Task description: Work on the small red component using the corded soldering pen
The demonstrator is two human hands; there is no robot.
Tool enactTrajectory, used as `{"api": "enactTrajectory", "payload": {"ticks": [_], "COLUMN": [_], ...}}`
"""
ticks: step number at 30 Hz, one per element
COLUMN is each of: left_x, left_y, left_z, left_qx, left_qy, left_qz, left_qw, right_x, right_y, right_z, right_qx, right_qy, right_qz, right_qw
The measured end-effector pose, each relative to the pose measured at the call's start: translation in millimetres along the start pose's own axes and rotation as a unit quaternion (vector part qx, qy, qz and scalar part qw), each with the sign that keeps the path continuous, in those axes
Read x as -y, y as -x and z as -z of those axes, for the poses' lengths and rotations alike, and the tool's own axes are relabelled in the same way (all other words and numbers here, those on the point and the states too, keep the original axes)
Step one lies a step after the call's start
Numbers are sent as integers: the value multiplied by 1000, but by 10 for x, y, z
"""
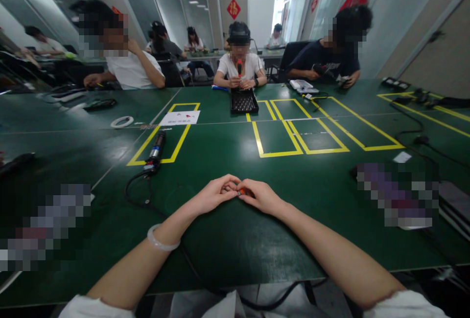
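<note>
My left hand (215, 194) and my right hand (262, 195) meet just above the green table (220, 244), fingertips together. A small orange piece (250, 192) shows under the curled fingers of my right hand, which grips it. Its kind cannot be made out, as the fingers cover most of it. The fingers of my left hand are bent in, with the thumb tip against the near end of that piece; whatever lies inside them is hidden. A pale bangle (163, 240) circles my left wrist.
A dark cylindrical tool (157, 147) with a black cable lies at the left. Yellow tape rectangles (281, 153) mark the table. Across from me, a person handles an orange-and-black tool (240, 67) behind a black tray (253, 109). Blurred-out devices flank both my arms.
</note>
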State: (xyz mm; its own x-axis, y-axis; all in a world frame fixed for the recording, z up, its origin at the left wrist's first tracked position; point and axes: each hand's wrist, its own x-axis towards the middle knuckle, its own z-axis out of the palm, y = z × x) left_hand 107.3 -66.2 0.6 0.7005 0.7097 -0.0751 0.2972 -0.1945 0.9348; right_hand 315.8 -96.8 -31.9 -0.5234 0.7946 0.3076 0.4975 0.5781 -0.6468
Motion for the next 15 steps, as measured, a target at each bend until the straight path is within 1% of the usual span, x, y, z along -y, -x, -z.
{"api": "enactTrajectory", "payload": {"ticks": [4,9,15], "left_x": [-21,-28,-6], "left_y": [12,8,6], "left_z": [-5,-15,-1], "left_qx": [0,-25,-26], "left_qy": [4,-24,-13], "left_qz": [-6,-20,-8], "left_qw": [1000,999,1000], "right_x": [7,9,23], "right_y": [1,9,0], "right_z": [-1,2,22], "right_qx": [-10,-14,-16], "right_qy": [1,3,-37], "right_qz": [-23,-45,-66], "right_qw": [1000,999,997]}}
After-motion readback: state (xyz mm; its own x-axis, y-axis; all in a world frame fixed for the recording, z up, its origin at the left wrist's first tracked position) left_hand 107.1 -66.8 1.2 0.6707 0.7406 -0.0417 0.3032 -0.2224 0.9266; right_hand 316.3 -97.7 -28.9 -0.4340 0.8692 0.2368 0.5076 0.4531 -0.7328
